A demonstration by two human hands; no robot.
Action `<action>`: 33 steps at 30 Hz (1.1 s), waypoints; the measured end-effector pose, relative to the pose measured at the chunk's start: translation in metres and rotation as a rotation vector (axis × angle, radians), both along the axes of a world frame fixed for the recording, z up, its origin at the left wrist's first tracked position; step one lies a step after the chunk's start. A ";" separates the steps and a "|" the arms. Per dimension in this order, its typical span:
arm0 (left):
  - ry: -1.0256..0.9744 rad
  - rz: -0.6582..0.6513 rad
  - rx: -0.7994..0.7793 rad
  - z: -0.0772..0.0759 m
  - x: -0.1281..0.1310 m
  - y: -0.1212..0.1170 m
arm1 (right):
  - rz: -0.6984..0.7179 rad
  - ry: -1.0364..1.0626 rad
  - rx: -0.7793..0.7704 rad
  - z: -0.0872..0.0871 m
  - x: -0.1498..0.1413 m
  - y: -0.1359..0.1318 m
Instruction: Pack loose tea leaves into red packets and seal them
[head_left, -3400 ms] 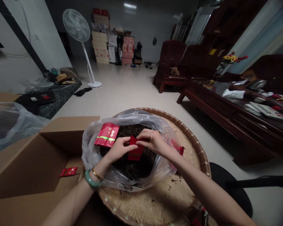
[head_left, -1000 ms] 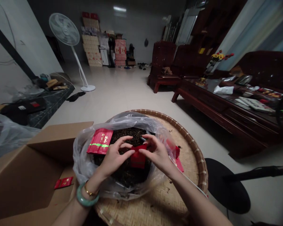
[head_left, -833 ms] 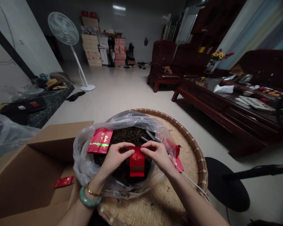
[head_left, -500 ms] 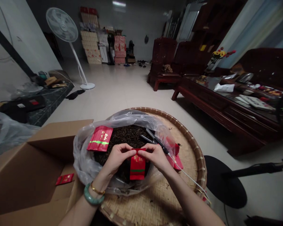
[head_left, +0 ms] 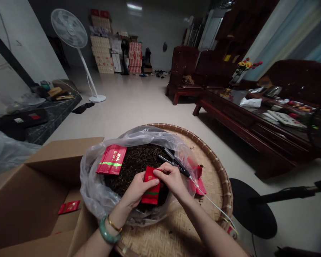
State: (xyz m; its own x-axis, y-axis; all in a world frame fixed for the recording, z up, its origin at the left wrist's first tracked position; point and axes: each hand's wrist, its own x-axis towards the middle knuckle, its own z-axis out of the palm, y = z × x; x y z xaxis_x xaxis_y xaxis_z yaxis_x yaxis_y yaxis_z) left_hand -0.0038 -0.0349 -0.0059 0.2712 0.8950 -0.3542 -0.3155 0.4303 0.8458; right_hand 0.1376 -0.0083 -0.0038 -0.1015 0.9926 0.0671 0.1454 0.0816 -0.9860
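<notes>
Both hands pinch a small red pouch [head_left: 151,185] over a clear plastic bag [head_left: 92,185] full of dark loose tea leaves [head_left: 135,164]. My left hand [head_left: 137,191] grips the pouch's left side. My right hand [head_left: 171,178] holds its top right edge. A stack of flat red pouches [head_left: 111,159] leans on the bag's left rim. A black clamp-like tool [head_left: 173,162] with a white cord lies on the tea just beyond my right hand. The bag rests on a round woven bamboo tray [head_left: 216,171].
An open cardboard box [head_left: 42,185] stands to the left with one red pouch [head_left: 69,207] inside. More red pouches [head_left: 199,184] lie on the tray to the right. A black stool [head_left: 253,210] and a dark wooden table [head_left: 256,121] are on the right. A standing fan [head_left: 69,34] is far left.
The pouch was held upright with both hands at its top; now it is tilted and lower, my left hand cupping its side. The camera shifted slightly.
</notes>
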 end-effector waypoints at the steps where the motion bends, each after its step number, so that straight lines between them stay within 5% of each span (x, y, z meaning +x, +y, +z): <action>1: 0.002 0.000 -0.017 0.000 0.000 0.001 | -0.005 -0.052 0.059 0.000 0.003 0.002; 7: -0.034 0.069 -0.043 0.009 -0.005 0.004 | -0.155 -0.625 0.362 0.000 0.039 0.017; 13: -0.051 0.079 0.011 0.014 -0.011 0.003 | -0.069 -1.096 0.282 -0.019 0.050 0.031; 18: -0.040 0.052 0.052 0.013 -0.018 0.002 | -0.053 -0.848 0.250 -0.020 0.057 0.044; 23: -0.003 0.002 0.071 0.013 -0.020 0.004 | 0.190 -0.472 0.172 0.032 0.067 0.028; 28: 0.046 -0.070 0.097 0.018 -0.013 0.006 | 0.464 -0.577 0.245 0.080 0.053 0.007; 33: 0.105 -0.114 0.157 0.019 -0.010 0.006 | 0.522 -0.650 0.295 0.085 0.037 0.006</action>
State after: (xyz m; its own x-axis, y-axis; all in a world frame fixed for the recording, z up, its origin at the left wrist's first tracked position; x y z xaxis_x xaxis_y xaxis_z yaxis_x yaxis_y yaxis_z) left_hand -0.0142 -0.0286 0.0133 0.3428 0.9070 -0.2446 -0.1792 0.3187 0.9308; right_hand 0.1744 -0.0020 0.0812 -0.6440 0.7603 0.0844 0.5432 0.5322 -0.6494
